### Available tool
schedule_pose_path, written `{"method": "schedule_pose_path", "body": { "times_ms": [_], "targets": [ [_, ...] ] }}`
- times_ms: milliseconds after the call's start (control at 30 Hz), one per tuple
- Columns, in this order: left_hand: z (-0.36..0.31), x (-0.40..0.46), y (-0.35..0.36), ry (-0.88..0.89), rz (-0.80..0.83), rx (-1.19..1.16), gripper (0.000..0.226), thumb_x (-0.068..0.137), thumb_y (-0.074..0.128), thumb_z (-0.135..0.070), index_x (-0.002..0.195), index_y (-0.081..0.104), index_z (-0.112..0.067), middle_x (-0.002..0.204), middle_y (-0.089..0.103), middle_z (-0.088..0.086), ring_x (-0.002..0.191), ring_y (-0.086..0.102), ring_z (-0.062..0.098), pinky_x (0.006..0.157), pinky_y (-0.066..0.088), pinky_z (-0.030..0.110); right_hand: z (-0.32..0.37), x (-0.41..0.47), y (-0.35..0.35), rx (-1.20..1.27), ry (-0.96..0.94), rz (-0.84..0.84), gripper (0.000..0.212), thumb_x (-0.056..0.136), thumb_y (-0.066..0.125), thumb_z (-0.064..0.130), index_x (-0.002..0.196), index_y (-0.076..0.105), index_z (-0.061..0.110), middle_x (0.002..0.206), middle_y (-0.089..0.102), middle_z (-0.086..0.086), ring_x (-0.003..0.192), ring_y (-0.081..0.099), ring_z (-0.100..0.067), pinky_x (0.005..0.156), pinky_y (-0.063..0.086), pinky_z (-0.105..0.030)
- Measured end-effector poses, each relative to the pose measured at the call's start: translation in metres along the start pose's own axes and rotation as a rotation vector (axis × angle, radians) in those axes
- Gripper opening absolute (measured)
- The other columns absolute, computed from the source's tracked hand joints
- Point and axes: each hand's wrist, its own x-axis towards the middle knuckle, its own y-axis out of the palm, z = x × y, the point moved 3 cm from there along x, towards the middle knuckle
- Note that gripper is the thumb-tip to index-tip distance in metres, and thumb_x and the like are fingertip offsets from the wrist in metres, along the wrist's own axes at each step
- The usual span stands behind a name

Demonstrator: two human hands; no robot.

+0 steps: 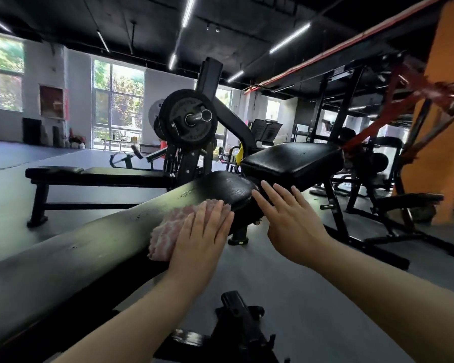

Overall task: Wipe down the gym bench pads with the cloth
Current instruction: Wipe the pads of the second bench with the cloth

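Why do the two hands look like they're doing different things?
The left hand lies flat on the pink cloth, pressing it onto the long bench pad; the right hand holds nothing. The left hand rests on the pad, while the right hand hovers beside the pad's end, fingers spread wider. Both are open with straight fingers.

Black bench pad (89, 242) (long one): pink cloth (168, 231) on top.

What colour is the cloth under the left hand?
Pale pink with whitish mottling, a nubby texture; the cloth shows in the head view.
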Motion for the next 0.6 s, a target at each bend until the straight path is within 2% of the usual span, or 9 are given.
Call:
{"method": "schedule_pose_path", "body": {
  "times_ms": [100, 200, 233, 267, 333, 400, 433, 500, 600],
  "targets": [
    [-0.003, 0.017, -0.001, 0.085, -0.055, -0.071, 0.058, 0.083, 0.041, -0.013, 0.139, 0.030, -0.006, 0.145, 0.037, 0.019, 0.128, 0.045, 0.038, 0.104, 0.034, 0.046, -0.015, 0.001, 0.003, -0.026, 0.039, -0.004, 0.084, 0.065, 0.075, 0.021, 0.141, 0.042, 0.008, 0.145, 0.041, -0.018, 0.130, 0.046, -0.035, 0.105, 0.034, -0.052],
    [-0.010, 0.041, -0.005, 0.185, -0.026, -0.131, 0.055, 0.081, 0.043, -0.016, 0.135, 0.045, -0.006, 0.137, 0.050, 0.018, 0.120, 0.053, 0.037, 0.094, 0.047, 0.043, -0.026, 0.004, 0.005, -0.062, 0.046, 0.053, 0.075, 0.089, 0.051, 0.025, 0.152, 0.012, 0.013, 0.158, 0.006, -0.011, 0.146, 0.012, -0.029, 0.116, 0.007, -0.046],
    [-0.013, 0.048, -0.005, 0.204, -0.002, -0.140, 0.054, 0.078, 0.054, -0.019, 0.131, 0.052, -0.006, 0.134, 0.053, 0.018, 0.117, 0.056, 0.037, 0.090, 0.049, 0.043, -0.028, 0.006, 0.004, -0.086, 0.037, 0.052, 0.071, 0.090, 0.047, 0.026, 0.151, 0.015, 0.011, 0.158, 0.009, -0.012, 0.145, 0.015, -0.029, 0.116, 0.009, -0.047],
    [-0.016, 0.057, -0.007, 0.212, 0.036, -0.151, 0.059, 0.072, 0.068, -0.020, 0.128, 0.056, -0.006, 0.131, 0.055, 0.018, 0.115, 0.057, 0.037, 0.088, 0.051, 0.043, -0.029, 0.007, 0.001, -0.112, 0.042, 0.052, 0.068, 0.087, 0.050, 0.027, 0.148, 0.027, 0.009, 0.155, 0.021, -0.015, 0.142, 0.026, -0.031, 0.114, 0.018, -0.049],
    [-0.021, 0.072, -0.012, 0.205, 0.139, -0.182, 0.074, 0.063, 0.081, -0.023, 0.131, 0.054, -0.006, 0.136, 0.051, 0.018, 0.120, 0.053, 0.037, 0.093, 0.048, 0.042, -0.035, 0.013, 0.002, -0.115, 0.060, 0.018, 0.068, 0.074, 0.065, 0.028, 0.136, 0.049, 0.005, 0.142, 0.046, -0.019, 0.128, 0.048, -0.034, 0.104, 0.035, -0.050],
    [-0.024, 0.087, -0.013, 0.221, 0.206, -0.206, 0.072, 0.086, 0.063, -0.030, 0.146, 0.029, -0.010, 0.152, 0.026, 0.015, 0.139, 0.028, 0.034, 0.111, 0.029, 0.039, -0.041, 0.021, 0.004, -0.139, 0.073, 0.017, 0.073, 0.064, 0.075, 0.027, 0.130, 0.055, 0.005, 0.136, 0.052, -0.018, 0.124, 0.052, -0.033, 0.102, 0.039, -0.049],
    [-0.024, 0.098, -0.014, 0.208, 0.235, -0.272, 0.065, 0.094, 0.051, -0.032, 0.148, 0.021, -0.013, 0.155, 0.018, 0.011, 0.142, 0.019, 0.029, 0.114, 0.020, 0.036, -0.044, 0.024, 0.004, -0.150, 0.075, -0.002, 0.075, 0.059, 0.078, 0.027, 0.127, 0.058, 0.005, 0.133, 0.055, -0.018, 0.121, 0.054, -0.035, 0.100, 0.041, -0.049],
    [-0.020, 0.122, -0.008, 0.176, 0.387, -0.450, 0.049, 0.096, 0.044, -0.036, 0.141, 0.036, -0.017, 0.147, 0.031, 0.004, 0.136, 0.027, 0.023, 0.110, 0.021, 0.033, -0.051, 0.031, 0.005, -0.174, 0.072, -0.039, 0.075, 0.052, 0.082, 0.029, 0.121, 0.063, 0.006, 0.127, 0.059, -0.019, 0.115, 0.057, -0.040, 0.096, 0.043, -0.053],
    [-0.004, 0.152, 0.018, 0.081, 0.623, -0.798, 0.030, 0.087, 0.045, -0.052, 0.101, 0.063, -0.033, 0.112, 0.054, -0.003, 0.114, 0.049, 0.026, 0.104, 0.033, 0.042, -0.062, 0.036, 0.012, -0.195, 0.098, -0.047, 0.075, 0.052, 0.082, 0.036, 0.120, 0.064, 0.011, 0.127, 0.059, -0.019, 0.114, 0.055, -0.045, 0.096, 0.040, -0.059]
  ]
}}
